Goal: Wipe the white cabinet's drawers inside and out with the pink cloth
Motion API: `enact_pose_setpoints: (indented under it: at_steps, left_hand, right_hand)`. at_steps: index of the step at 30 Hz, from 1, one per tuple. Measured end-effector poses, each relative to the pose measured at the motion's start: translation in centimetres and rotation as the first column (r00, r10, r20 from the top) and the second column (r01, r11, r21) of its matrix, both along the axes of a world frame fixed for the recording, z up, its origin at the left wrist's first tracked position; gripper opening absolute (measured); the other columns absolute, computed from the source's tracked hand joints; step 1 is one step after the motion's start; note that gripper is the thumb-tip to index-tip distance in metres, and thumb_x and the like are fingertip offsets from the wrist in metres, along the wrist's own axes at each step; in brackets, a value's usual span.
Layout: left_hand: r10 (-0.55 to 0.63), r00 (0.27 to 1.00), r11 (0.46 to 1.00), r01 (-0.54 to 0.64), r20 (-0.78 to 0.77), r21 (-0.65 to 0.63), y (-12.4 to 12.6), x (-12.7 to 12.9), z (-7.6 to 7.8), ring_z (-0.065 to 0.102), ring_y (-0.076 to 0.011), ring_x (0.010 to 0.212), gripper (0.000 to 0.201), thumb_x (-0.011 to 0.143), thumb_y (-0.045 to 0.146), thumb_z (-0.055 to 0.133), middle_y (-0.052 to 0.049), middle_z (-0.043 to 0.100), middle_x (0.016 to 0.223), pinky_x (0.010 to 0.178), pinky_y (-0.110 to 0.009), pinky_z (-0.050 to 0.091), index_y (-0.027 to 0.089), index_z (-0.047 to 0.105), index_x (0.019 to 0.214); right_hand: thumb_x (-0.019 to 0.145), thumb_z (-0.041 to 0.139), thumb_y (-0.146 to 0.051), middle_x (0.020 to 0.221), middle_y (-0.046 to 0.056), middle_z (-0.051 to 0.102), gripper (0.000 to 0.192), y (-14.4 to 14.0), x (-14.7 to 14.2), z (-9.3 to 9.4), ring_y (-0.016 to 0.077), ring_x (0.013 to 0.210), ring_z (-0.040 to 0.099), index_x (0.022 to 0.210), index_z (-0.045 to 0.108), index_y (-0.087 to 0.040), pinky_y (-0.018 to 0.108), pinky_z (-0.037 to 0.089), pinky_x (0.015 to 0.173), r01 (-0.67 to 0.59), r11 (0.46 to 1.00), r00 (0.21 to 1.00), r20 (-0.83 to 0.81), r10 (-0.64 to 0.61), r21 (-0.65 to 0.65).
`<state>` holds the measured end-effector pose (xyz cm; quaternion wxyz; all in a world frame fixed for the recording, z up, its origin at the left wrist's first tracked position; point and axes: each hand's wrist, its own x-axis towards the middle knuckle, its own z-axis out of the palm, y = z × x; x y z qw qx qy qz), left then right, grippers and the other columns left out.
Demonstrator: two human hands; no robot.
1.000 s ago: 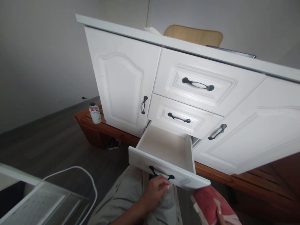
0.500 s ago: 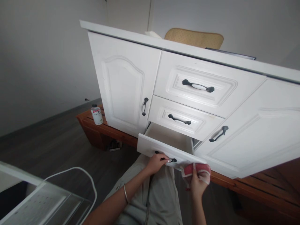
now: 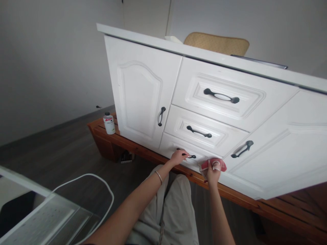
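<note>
Pushed shut since the earlier frame, the bottom drawer (image 3: 187, 154) now sits flush under the middle drawer (image 3: 201, 131). Left hand (image 3: 178, 157) curls around its black handle (image 3: 190, 156); right hand (image 3: 212, 172) pinches a red cloth (image 3: 217, 165) against the drawer's right end.

Soft daylight, wide-angle edge distortion

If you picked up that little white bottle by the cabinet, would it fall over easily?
Probably a bit tippy: the bottle stands upright, tall and narrow, near the wooden platform's edge. It looks like small plastic, so likely light and stiff.
</note>
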<state>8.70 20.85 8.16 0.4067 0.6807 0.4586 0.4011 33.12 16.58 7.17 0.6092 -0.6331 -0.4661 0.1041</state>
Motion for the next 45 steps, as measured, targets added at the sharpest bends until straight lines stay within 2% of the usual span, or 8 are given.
enact_pose_setpoints:
  at_steps: [7, 11, 15, 22, 29, 35, 40, 45]
  left_hand:
    - [0.180, 0.982, 0.984, -0.180, 0.051, -0.003, -2.7, -0.1, 0.3, 0.071, -0.0179, 0.082, 0.030, 0.093, 0.041, 0.060, -0.005, 0.080, 0.105, 0.076, -0.026, 0.051, 0.024, 0.080, 0.105]
    - [0.337, 0.939, 0.941, -0.333, 0.068, -0.062, -7.7, -2.9, -2.5, 0.067, -0.0152, 0.073, 0.048, 0.103, 0.048, 0.036, -0.007, 0.075, 0.122, 0.070, -0.026, 0.052, 0.023, 0.070, 0.127]
    - [0.411, 0.911, 0.897, -0.412, -0.045, -0.158, -12.2, -6.6, -6.5, 0.058, -0.0132, 0.056, 0.060, 0.102, 0.057, 0.027, -0.007, 0.077, 0.097, 0.059, -0.026, 0.047, 0.017, 0.068, 0.121]
    - [0.240, 0.943, 0.927, -0.293, -0.232, -0.235, -14.8, -8.0, -9.7, 0.062, -0.0141, 0.060, 0.043, 0.101, 0.039, 0.034, -0.002, 0.073, 0.076, 0.062, -0.025, 0.045, 0.018, 0.071, 0.097]
    - [0.162, 0.927, 0.949, -0.240, -0.337, -0.205, -15.0, -8.0, -9.2, 0.068, -0.0180, 0.079, 0.034, 0.101, 0.031, 0.041, -0.004, 0.077, 0.086, 0.074, -0.027, 0.041, 0.021, 0.073, 0.100]
    - [0.168, 0.908, 0.950, -0.253, -0.385, -0.182, -15.0, -8.0, -9.3, 0.068, -0.0184, 0.082, 0.035, 0.102, 0.034, 0.040, -0.002, 0.078, 0.086, 0.074, -0.027, 0.039, 0.022, 0.073, 0.096]
    - [0.161, 0.888, 0.950, -0.257, -0.430, -0.175, -14.6, -7.4, -9.3, 0.069, -0.0194, 0.086, 0.036, 0.103, 0.033, 0.039, -0.002, 0.077, 0.086, 0.074, -0.027, 0.036, 0.022, 0.072, 0.091]
    - [0.131, 0.869, 0.958, -0.235, -0.476, -0.164, -14.5, -6.9, -9.1, 0.069, -0.0192, 0.088, 0.034, 0.103, 0.031, 0.039, -0.002, 0.077, 0.088, 0.075, -0.027, 0.035, 0.024, 0.071, 0.093]
  right_hand:
    - [0.089, 0.052, -0.050, 0.088, 0.001, 0.049, 0.028, 0.9, -4.5, 1.0, 0.0208, 0.083, 0.047, 0.090, 0.043, -0.024, 0.038, 0.040, 0.084, -0.072, 0.996, 0.990, 0.121, 0.066, 0.046]
    - [0.094, 0.042, -0.033, 0.093, 0.006, 0.048, 0.011, 2.2, -10.4, 1.2, 0.0250, 0.091, 0.045, 0.089, 0.042, -0.024, 0.042, 0.039, 0.087, -0.142, 0.989, 0.962, 0.242, 0.128, 0.040]
    - [0.081, 0.047, -0.011, 0.103, 0.012, 0.050, 0.019, 3.7, -17.6, 0.6, 0.0298, 0.101, 0.043, 0.098, 0.049, -0.020, 0.046, 0.037, 0.093, -0.267, 0.964, 0.897, 0.361, 0.255, -0.018]
    - [0.077, 0.043, 0.002, 0.111, 0.016, 0.058, 0.039, 5.4, -27.3, -1.1, 0.0310, 0.113, 0.046, 0.108, 0.058, -0.015, 0.051, 0.032, 0.109, -0.483, 0.857, 0.677, 0.545, 0.495, -0.179]
    - [0.075, 0.050, 0.002, 0.121, 0.014, 0.067, 0.042, 4.5, -20.1, -4.7, 0.0280, 0.120, 0.055, 0.110, 0.064, -0.017, 0.042, 0.045, 0.105, -0.583, 0.748, 0.420, 0.671, 0.611, -0.317]
    - [0.068, 0.051, -0.001, 0.117, 0.015, 0.070, 0.049, 1.5, -7.1, -6.3, 0.0310, 0.115, 0.059, 0.113, 0.065, -0.017, 0.051, 0.044, 0.106, -0.479, 0.816, 0.429, 0.725, 0.538, -0.322]
    - [0.075, 0.046, -0.005, 0.099, 0.013, 0.070, 0.035, -0.5, 1.4, -3.0, 0.0308, 0.101, 0.059, 0.100, 0.067, -0.017, 0.047, 0.047, 0.092, -0.411, 0.860, 0.445, 0.757, 0.479, -0.302]
    - [0.074, 0.044, -0.002, 0.099, 0.013, 0.066, 0.035, 0.9, 1.6, 3.1, 0.0311, 0.103, 0.052, 0.096, 0.066, -0.018, 0.046, 0.041, 0.092, -0.418, 0.877, 0.518, 0.732, 0.443, -0.235]
